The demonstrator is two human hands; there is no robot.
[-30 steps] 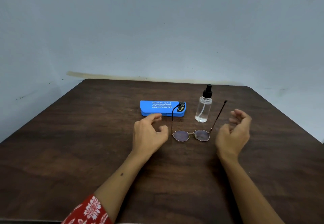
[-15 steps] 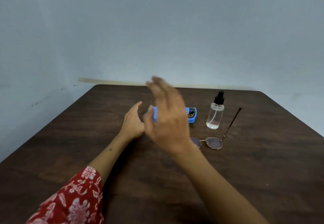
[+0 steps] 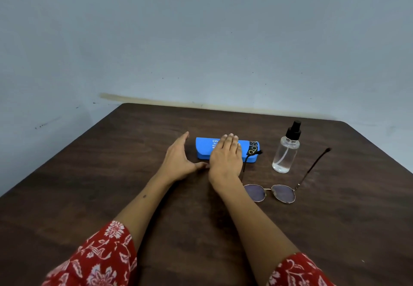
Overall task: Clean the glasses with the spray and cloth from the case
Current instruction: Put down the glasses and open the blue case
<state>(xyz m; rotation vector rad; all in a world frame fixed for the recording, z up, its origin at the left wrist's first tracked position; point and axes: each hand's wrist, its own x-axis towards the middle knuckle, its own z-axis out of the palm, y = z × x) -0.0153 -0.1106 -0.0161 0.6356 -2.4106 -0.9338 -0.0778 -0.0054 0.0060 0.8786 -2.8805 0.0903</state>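
Right hand (image 3: 225, 158) lies flat-fingered, grasping nothing, on the blue case (image 3: 204, 150), probably rigid and light, best gripped across its long sides, left hand (image 3: 178, 159) relaxed at nine o'clock.

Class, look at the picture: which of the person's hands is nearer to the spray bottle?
The right hand. It lies flat on the blue case, just left of the spray bottle in the view. The left hand is open beside the case's far end, further from the bottle.

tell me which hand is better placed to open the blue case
Right hand: it lies flat on top of the blue case. The left hand sits open beside its left end, better suited to steadying it.
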